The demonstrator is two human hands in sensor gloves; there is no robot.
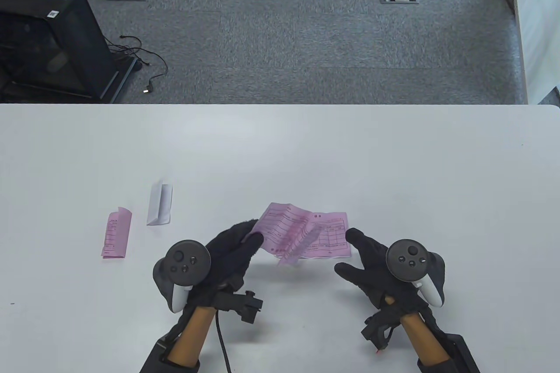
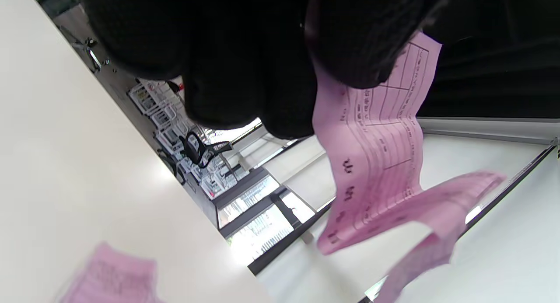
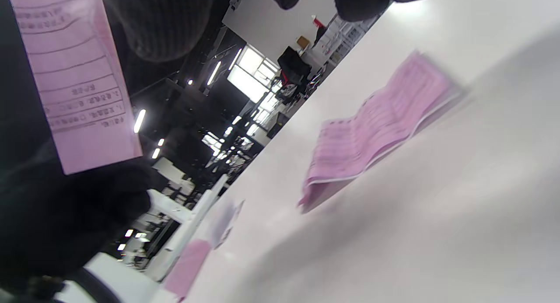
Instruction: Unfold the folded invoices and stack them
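Note:
My left hand (image 1: 253,235) pinches the left end of a half-unfolded pink invoice (image 1: 286,233) and holds it above the table; its free end hangs creased. In the left wrist view the fingers (image 2: 350,45) pinch the same invoice (image 2: 376,163). Under it a pink invoice (image 1: 334,239) lies unfolded and flat on the table; it also shows in the right wrist view (image 3: 380,128). My right hand (image 1: 348,251) is open with fingers spread, just right of the flat invoice, holding nothing. A folded pink invoice (image 1: 117,233) and a folded white invoice (image 1: 159,204) lie to the left.
The white table (image 1: 393,163) ends at its far edge mid-frame, with grey carpet beyond. A black cabinet (image 1: 48,40) and cables stand on the floor at the far left.

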